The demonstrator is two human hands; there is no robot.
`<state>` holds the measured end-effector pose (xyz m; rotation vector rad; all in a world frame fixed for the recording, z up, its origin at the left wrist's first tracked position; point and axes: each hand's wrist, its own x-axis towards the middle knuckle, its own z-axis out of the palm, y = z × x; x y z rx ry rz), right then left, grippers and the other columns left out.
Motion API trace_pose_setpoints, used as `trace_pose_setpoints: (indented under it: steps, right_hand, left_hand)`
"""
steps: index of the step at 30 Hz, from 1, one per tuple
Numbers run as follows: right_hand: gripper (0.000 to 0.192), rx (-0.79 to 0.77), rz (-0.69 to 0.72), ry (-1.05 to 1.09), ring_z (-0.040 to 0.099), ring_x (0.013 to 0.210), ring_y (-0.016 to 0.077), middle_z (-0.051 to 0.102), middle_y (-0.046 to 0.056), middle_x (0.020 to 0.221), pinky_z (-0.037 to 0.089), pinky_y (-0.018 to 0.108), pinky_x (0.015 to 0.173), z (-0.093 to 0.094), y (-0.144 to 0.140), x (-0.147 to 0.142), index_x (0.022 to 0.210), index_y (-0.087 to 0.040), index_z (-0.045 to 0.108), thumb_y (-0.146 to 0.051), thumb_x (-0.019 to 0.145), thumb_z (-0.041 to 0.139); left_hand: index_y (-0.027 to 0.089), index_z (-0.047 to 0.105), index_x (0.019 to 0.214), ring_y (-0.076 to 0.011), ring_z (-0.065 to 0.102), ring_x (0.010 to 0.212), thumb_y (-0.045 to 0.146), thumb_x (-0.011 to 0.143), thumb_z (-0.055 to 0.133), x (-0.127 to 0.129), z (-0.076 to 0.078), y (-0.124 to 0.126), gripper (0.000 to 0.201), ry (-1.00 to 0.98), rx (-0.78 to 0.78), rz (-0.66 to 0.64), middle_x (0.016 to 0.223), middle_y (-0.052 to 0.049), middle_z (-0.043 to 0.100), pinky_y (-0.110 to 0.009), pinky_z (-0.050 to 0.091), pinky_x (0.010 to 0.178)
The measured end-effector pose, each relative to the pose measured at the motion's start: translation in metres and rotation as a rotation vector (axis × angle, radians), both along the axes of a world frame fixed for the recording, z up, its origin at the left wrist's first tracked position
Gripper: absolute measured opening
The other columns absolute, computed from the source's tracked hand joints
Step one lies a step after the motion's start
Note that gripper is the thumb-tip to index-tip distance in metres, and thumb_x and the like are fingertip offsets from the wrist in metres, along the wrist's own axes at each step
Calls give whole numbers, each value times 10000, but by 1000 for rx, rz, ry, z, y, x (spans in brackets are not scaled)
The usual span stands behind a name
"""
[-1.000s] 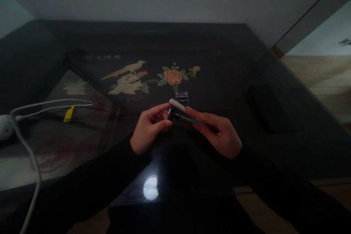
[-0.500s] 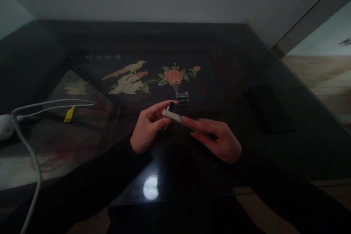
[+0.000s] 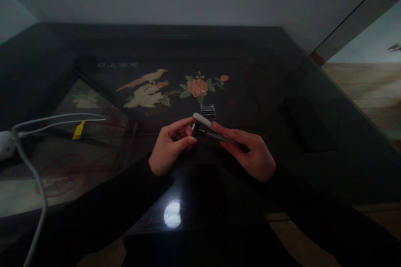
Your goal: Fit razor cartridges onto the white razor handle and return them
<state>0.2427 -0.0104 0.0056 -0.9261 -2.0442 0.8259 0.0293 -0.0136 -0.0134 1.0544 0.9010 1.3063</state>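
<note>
pale round-tipped bar [image 3: 204, 121] now tilted higher at its left end than half a second ago, dark rod [image 3: 214, 135] newly showing beneath, black piece [image 3: 194, 129] now below the tip, right hand's [image 3: 255, 154] upper fingers raised

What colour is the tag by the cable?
The tag is yellow, best seen in the head view.

Beneath your grip spreads a wide, dark, glossy tabletop [image 3: 250, 41], decorated past your left hand [image 3: 171, 146] with a tan bird [image 3: 152, 77] and, straight beyond your grip, an orange flower with green leaves [image 3: 197, 87]. Just beyond your grip lies a small, clear, boxy container [image 3: 208, 110]. Well out past your right hand [image 3: 252, 152] is a flat, black, rectangular object [image 3: 308, 124], dim in outline. Well left of your left hand, you have a looping white cable [image 3: 38, 178], a bright yellow tag [image 3: 78, 130] and a white rounded block [image 3: 6, 145].
</note>
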Motion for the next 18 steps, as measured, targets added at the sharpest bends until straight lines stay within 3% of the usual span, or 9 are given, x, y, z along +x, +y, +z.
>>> trace_pose_setpoints:
  steps: [7, 12, 18]
  right_hand:
    - [443, 3, 49, -24, 576, 626, 115, 722, 14, 878, 497, 243, 634, 2, -3, 0, 1327, -256, 569, -141, 899, 555]
    - [477, -26, 123, 18, 611, 708, 113, 722, 18, 978, 498, 231, 670, 2, -5, 0, 1345, -299, 545, -123, 902, 548]
    - [466, -7, 129, 34, 572, 653, 100, 712, 10, 908, 484, 213, 636, 3, -7, -1, 1324, -284, 569, -104, 893, 561]
  left_hand:
    - [190, 733, 1080, -85, 451, 544, 364, 640, 829, -1, 3, 1, 483, 45, 13, -20, 597, 41, 527, -201, 368, 520]
    - [200, 743, 1050, -79, 486, 574, 335, 614, 850, 1, 4, 1, 469, -17, -36, 20, 701, 8, 638, -181, 392, 520]
    - [185, 742, 1028, -88, 531, 603, 323, 578, 868, 3, 7, 1, 487, -37, -68, 33, 772, -16, 693, -187, 425, 538]
